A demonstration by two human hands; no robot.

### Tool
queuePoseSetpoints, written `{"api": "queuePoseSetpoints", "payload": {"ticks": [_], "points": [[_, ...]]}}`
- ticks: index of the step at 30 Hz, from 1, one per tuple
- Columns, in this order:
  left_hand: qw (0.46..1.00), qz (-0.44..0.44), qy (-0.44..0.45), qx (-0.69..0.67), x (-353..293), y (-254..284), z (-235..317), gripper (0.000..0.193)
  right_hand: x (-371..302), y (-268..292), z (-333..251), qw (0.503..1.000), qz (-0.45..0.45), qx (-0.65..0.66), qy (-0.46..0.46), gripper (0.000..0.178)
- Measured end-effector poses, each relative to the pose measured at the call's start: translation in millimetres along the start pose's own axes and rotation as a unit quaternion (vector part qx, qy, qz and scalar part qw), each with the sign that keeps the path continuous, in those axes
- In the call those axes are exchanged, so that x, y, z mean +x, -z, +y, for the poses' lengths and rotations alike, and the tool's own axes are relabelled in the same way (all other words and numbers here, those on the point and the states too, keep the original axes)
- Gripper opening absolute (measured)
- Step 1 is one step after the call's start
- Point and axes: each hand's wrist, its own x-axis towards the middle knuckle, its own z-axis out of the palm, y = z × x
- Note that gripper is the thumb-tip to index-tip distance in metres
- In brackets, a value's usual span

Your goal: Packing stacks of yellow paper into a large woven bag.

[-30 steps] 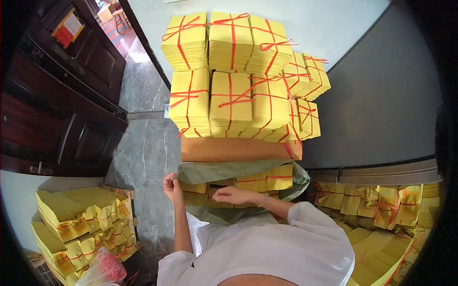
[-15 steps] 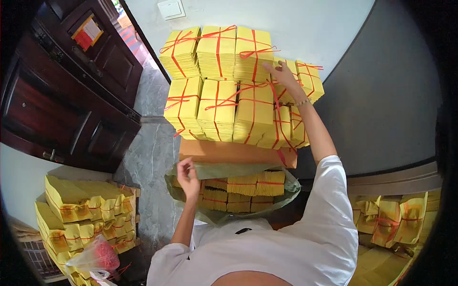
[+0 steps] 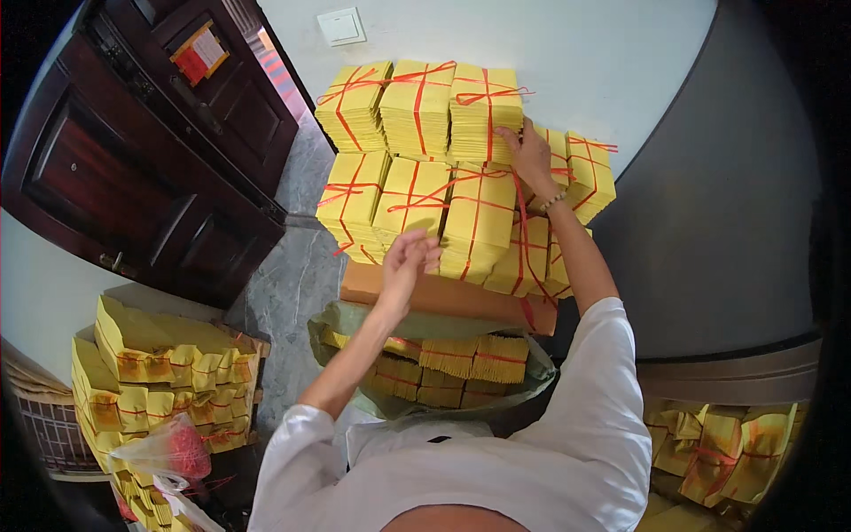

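Stacks of yellow paper, tied crosswise with red ribbon, stand in tiers against the wall. My right hand [image 3: 532, 161] is at the right side of the top-tier bundle [image 3: 486, 111], thumb and fingers apart; some fingers are hidden beside the stack. In front of the lower-tier bundle [image 3: 477, 213] and its left neighbour [image 3: 412, 199], my left hand [image 3: 409, 259] hovers with loosely bent fingers and nothing in it. Smaller tied bundles [image 3: 592, 173] sit right of my right hand. Loose red ribbon [image 3: 525, 230] hangs down the front of the pile.
A brown cardboard box [image 3: 425, 293] supports the pile. Nearer me, an open green sack [image 3: 341, 319] holds several yellow bundles. More yellow stacks [image 3: 168, 355] stand at the left, with a clear plastic bag [image 3: 155, 448] on them. A dark wooden door [image 3: 124, 177] is far left.
My left hand has risen from above the sack toward the lower-tier bundles. My right hand has shifted slightly down along the top-tier bundle's side. The whole view has moved a little.
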Motion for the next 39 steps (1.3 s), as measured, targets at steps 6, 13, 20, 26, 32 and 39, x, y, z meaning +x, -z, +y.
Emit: {"api": "queuePoseSetpoints", "payload": {"ticks": [6, 13, 20, 26, 32, 39], "points": [[0.940, -0.077, 0.198, -0.268, 96.5, -46.9, 5.3, 0.049, -7.1, 26.2, 2.6, 0.998, -0.053, 0.005, -0.029, 0.051], [0.923, -0.038, 0.287, -0.252, 154.8, -88.6, -10.3, 0.099, -9.5, 4.5, 76.4, 0.952, -0.095, 0.275, -0.093, 0.068], [0.940, -0.053, 0.246, -0.229, 154.3, -87.4, -8.0, 0.086, 21.1, 29.5, 33.3, 0.844, -0.167, 0.440, -0.257, 0.088], [0.948, 0.005, 0.243, -0.203, 152.9, -96.2, -10.4, 0.071, 19.2, 18.6, 26.2, 0.841, -0.115, 0.482, -0.218, 0.057], [0.980, -0.059, 0.125, -0.144, 102.0, -106.4, -23.5, 0.056, -11.0, 62.2, 28.6, 0.817, -0.143, 0.542, -0.138, 0.055], [0.953, -0.050, 0.179, -0.239, -8.0, -91.6, -27.8, 0.047, -101.7, 64.2, 36.1, 0.695, -0.086, 0.664, -0.262, 0.049]]}}
